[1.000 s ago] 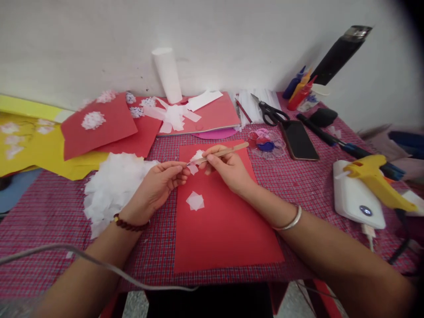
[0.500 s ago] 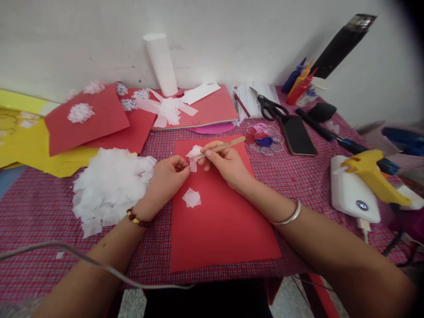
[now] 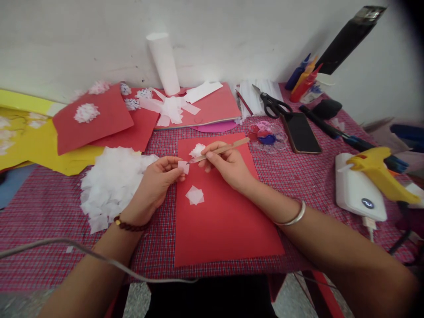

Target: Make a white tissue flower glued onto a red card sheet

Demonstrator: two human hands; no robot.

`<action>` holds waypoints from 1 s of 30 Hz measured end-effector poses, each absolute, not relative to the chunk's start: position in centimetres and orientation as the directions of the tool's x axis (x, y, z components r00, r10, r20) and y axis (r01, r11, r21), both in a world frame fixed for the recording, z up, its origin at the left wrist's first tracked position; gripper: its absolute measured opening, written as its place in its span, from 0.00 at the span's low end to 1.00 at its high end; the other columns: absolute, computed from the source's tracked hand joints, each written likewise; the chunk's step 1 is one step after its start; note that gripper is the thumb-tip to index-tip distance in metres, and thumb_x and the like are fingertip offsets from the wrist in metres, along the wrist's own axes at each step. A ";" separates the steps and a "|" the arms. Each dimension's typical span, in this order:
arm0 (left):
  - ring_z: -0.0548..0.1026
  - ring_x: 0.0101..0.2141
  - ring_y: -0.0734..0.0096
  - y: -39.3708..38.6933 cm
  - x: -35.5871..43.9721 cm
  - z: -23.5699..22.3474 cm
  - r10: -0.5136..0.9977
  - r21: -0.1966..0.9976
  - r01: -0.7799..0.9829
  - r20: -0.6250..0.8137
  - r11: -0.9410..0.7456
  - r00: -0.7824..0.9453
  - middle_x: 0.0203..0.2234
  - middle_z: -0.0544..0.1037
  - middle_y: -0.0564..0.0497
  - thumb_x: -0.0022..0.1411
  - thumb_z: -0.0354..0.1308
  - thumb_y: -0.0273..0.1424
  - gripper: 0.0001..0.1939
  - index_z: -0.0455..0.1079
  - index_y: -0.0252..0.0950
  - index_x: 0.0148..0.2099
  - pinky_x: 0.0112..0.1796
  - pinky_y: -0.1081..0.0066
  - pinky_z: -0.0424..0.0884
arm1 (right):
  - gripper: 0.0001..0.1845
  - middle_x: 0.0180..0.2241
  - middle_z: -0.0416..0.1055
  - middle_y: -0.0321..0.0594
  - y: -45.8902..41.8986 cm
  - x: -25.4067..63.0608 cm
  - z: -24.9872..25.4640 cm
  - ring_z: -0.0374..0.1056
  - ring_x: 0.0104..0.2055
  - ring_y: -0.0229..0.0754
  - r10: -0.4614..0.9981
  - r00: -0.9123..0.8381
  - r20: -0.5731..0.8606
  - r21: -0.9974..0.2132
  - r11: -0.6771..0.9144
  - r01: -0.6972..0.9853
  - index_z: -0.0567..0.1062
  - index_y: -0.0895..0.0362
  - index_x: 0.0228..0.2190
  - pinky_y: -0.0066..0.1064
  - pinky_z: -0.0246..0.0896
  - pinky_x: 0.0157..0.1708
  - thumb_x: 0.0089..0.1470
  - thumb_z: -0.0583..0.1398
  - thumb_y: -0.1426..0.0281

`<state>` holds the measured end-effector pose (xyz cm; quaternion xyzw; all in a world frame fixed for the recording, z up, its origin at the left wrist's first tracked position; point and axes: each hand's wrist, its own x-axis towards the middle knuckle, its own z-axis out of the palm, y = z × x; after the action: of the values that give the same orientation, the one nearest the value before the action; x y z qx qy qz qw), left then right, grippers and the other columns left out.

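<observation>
Pinching paper [image 3: 184, 167], holding stick [image 3: 232, 146], power-bank display [image 3: 367, 203] illegible

Past the fingers [image 3: 172, 175] we see an off-white wall [image 3: 99, 35], marked with small dark specks and faint smudges. Beneath the fingers we have a table [image 3: 43, 225] draped in a red-and-blue checked cloth [image 3: 155, 249] that spreads out on both sides of them. Closer to us than the fingers, below the table's near edge, we make out red bars [image 3: 327, 300] and a grey, speckled floor [image 3: 137, 302]. We find the light soft and rather dull.
</observation>
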<state>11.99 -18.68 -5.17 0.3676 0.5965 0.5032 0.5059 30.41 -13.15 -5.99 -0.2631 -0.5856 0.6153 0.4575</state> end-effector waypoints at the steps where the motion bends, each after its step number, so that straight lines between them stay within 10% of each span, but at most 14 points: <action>1: 0.71 0.22 0.79 -18.8 12.1 -5.0 0.947 0.967 -0.101 -0.248 0.232 -0.203 0.22 0.76 0.55 0.44 0.69 0.29 0.12 0.73 0.33 0.33 0.28 0.76 0.67 | 0.11 0.28 0.75 0.35 -13.3 30.4 -5.9 0.70 0.26 0.32 0.861 -0.457 0.222 -0.962 0.118 -0.245 0.72 0.56 0.34 0.26 0.66 0.28 0.58 0.61 0.61; 18: 0.72 0.24 0.80 -19.5 12.7 -4.2 0.939 0.943 -0.222 -0.290 0.248 -0.185 0.24 0.78 0.52 0.49 0.69 0.27 0.06 0.76 0.32 0.30 0.29 0.77 0.69 | 0.10 0.31 0.72 0.36 -13.9 30.2 -5.7 0.69 0.28 0.33 0.833 -0.478 0.279 -0.959 0.221 -0.176 0.71 0.56 0.35 0.28 0.66 0.29 0.60 0.58 0.62; 30: 0.75 0.26 0.77 -19.4 12.6 -3.5 0.940 0.885 -0.412 -0.304 0.218 -0.155 0.25 0.80 0.52 0.47 0.61 0.19 0.09 0.79 0.35 0.30 0.31 0.77 0.74 | 0.15 0.27 0.77 0.33 -13.9 30.0 -5.3 0.68 0.22 0.31 0.900 -0.423 0.105 -0.938 -0.051 -0.342 0.72 0.54 0.34 0.25 0.66 0.25 0.54 0.65 0.57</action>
<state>12.65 -19.36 -3.49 0.2615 0.5048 0.5680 0.5951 29.97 -13.87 -5.33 -0.2730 -0.5105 0.6716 0.4624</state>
